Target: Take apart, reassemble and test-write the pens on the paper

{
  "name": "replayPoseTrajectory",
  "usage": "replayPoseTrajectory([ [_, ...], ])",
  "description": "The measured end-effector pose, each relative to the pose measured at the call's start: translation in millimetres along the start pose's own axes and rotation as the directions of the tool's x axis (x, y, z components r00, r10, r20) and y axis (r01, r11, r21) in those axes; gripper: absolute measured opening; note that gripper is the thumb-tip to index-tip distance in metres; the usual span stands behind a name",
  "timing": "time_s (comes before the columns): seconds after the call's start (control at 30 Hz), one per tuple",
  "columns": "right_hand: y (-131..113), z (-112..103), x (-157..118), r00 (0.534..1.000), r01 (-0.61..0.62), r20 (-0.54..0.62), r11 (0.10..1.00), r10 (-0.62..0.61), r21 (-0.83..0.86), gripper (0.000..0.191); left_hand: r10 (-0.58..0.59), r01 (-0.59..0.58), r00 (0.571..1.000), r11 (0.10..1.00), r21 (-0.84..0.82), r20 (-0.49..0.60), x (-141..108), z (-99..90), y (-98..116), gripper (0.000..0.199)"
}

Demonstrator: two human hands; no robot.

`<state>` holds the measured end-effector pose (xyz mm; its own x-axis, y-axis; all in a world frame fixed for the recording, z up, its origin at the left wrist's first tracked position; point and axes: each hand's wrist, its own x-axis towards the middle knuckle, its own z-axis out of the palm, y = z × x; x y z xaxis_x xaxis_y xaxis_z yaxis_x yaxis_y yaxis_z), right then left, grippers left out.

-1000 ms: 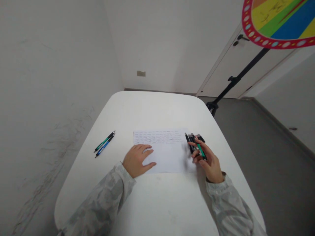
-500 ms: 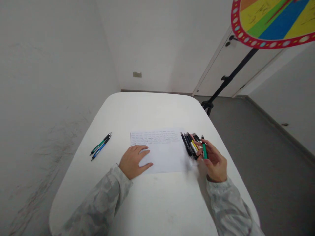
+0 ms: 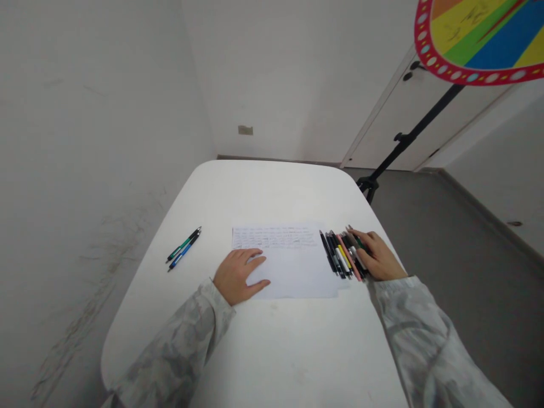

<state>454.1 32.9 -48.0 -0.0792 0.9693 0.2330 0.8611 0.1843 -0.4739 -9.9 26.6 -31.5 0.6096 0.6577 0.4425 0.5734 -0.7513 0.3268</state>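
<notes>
A white sheet of paper (image 3: 293, 272) lies on the table, with lines of handwriting across its top. My left hand (image 3: 238, 276) rests on its left side, fingers spread and holding nothing. To the right of the sheet, several pens (image 3: 340, 255) lie side by side in a slanted row, among them black, white, yellow and pink ones. At the right end of that row, my right hand (image 3: 379, 258) is closed on a green pen (image 3: 359, 243), most of which my fingers hide.
Two more pens, one green (image 3: 182, 245) and one blue (image 3: 184, 253), lie together toward the table's left. The white table (image 3: 276, 192) has rounded corners. Beyond its right side, a black stand (image 3: 399, 148) carries a colourful wheel (image 3: 480, 39) in front of a door.
My right hand has moved the green pen right and down to the end of the row, uncovering the pens it was in front of. My left hand stays on the paper. The view has shifted slightly.
</notes>
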Motion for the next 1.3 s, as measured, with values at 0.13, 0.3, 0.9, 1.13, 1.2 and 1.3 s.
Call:
replayPoseTrajectory([
  [0.13,-1.2,4.2,-5.1,0.999,0.051,-0.018,0.999,-0.051,0.005,0.053,-0.132,0.15,0.978,0.983,0.101,-0.164,-0.6,-20.2,-8.6,0.033],
  [0.3,1.0,6.0,-8.4,0.994,0.068,-0.092,0.995,-0.06,0.08,0.048,-0.465,0.571,0.816,0.741,0.352,-0.344,-26.6,-68.0,-52.3,0.032],
  [0.9,-16.1,1.4,-11.0,0.931,0.06,-0.365,0.991,-0.012,0.121,0.036,-0.475,0.468,0.868,0.69,0.552,-0.143,-67.0,-86.6,-76.3,0.03],
  [1.13,-151.7,10.4,-6.9,0.934,0.303,-0.282,0.906,-0.22,0.294,0.019,0.023,0.037,0.986,0.936,0.351,-0.164,-6.5,-62.5,-3.4,0.02],
  [1.2,-180.5,30.4,-2.0,0.971,0.238,-0.134,0.884,-0.2,0.402,0.018,0.127,-0.068,0.977,0.946,0.317,-0.17,12.3,-39.1,7.4,0.019],
  [1.3,-194.2,62.2,3.1,0.995,0.098,-0.036,0.893,-0.092,0.44,0.034,0.189,-0.136,0.965,0.953,0.272,-0.181,27.1,-3.8,10.3,0.018],
])
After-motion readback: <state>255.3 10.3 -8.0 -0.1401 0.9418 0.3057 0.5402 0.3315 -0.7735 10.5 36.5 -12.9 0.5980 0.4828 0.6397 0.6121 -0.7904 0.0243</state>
